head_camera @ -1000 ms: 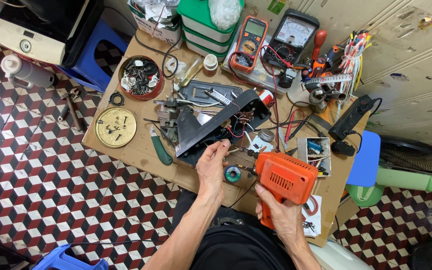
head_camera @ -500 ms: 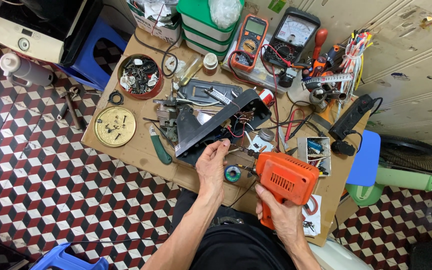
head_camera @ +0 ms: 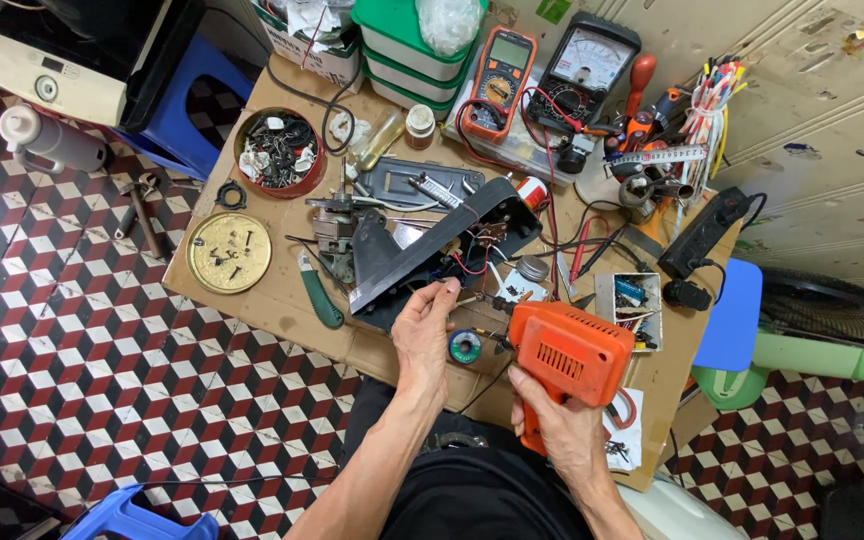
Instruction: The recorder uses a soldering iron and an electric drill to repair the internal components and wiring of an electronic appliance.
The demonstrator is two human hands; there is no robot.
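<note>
I see the orange soldering gun near the front edge of the bench, right of centre, body tilted with its nose pointing left. Its tip is lost against the wire clutter, can't make it out. My right hand is clenched round the grip; the lower handle is hidden under the fingers. Vent slots show on the orange side.

My left hand sits just left of the gun, fingers pinched on something thin at the edge of the open black housing. What they pinch is too small to tell. Red and other wires spill inside the housing, details muddled.

A small solder spool lies between the two hands. A green-handled knife lies left of the housing, a brass lid with screws further left, a red tin of parts beyond it. An orange multimeter and an analog meter stand at the far side. A black power strip sits at the right edge.
</note>
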